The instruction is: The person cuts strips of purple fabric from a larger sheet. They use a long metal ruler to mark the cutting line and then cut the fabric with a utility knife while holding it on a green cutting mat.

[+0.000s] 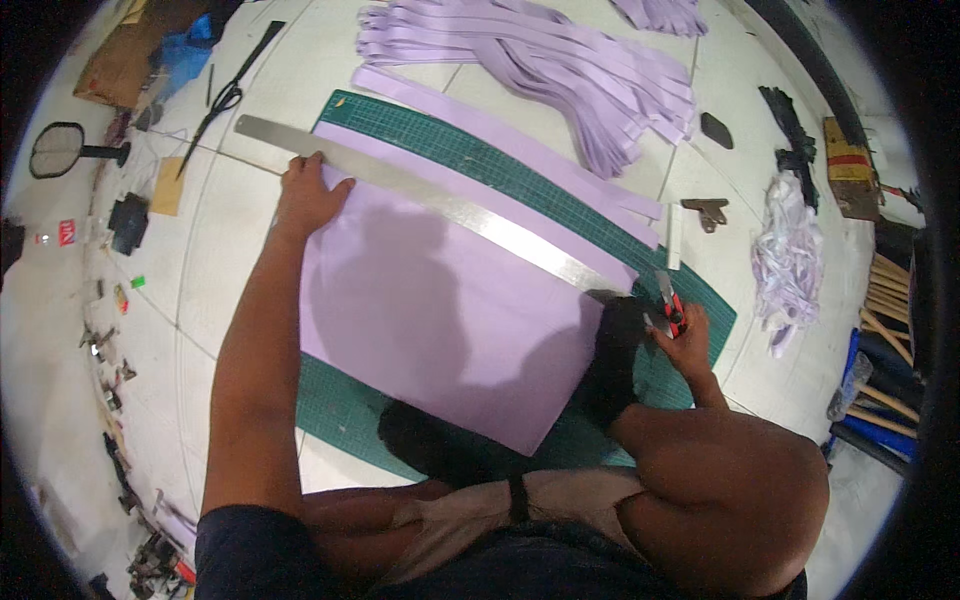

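Note:
My left hand (pixel 312 195) presses near the upper left end of a long steel ruler (pixel 440 198), its thumb apart from its fingers. Under the ruler lies a lilac fabric sheet (pixel 430 300), with a narrow strip of it showing beyond the far edge. The sheet rests on a green cutting mat (pixel 420 126). In my right hand (pixel 687 340) is a red and black utility knife (pixel 673 310), blade out and pointing away from me, just past the ruler's right end. My foot in a black sock (pixel 618 335) stands at that end of the ruler.
Cut lilac strips (pixel 540 60) lie in a heap at the far side. Large scissors (pixel 225 98) are at the far left. To the right are a dark clip (pixel 706 213), a pale crumpled bundle (pixel 788 265) and wooden-handled tools (pixel 885 400). The floor is white tile.

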Demonstrator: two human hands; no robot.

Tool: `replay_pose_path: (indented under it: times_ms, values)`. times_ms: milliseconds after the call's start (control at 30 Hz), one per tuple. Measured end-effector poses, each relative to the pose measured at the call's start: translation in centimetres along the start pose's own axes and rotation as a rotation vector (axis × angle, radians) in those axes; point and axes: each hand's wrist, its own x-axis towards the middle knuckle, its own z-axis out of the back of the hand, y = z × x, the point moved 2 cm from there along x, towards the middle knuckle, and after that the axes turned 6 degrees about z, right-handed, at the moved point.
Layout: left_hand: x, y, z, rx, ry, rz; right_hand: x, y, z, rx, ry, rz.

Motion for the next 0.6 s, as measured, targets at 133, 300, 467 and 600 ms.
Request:
replay_pose_path:
  times_ms: [133, 300, 467, 600]
  values:
    - [0.1, -0.1, -1.3, -0.023, -0.039, -0.04, -2.4, -0.2, 0.1, 0.141, -0.193, -0.238]
    - [-0.6, 0.0, -0.3, -0.01, -0.078, 0.014, -3.1, 1.3, -0.7, 0.133, -0.048, -0.439]
    - [-0.4, -1.1, 0.4, -0.023, 0.019, 0.042, -2.5, 1.3, 0.2, 0.034, 0.085, -0.656]
    - [-0.8, -1.7, 0.2, -0.059, -0.008, 0.069, -1.8, 1.3, 0.5, 0.024, 0.104, -0.652]
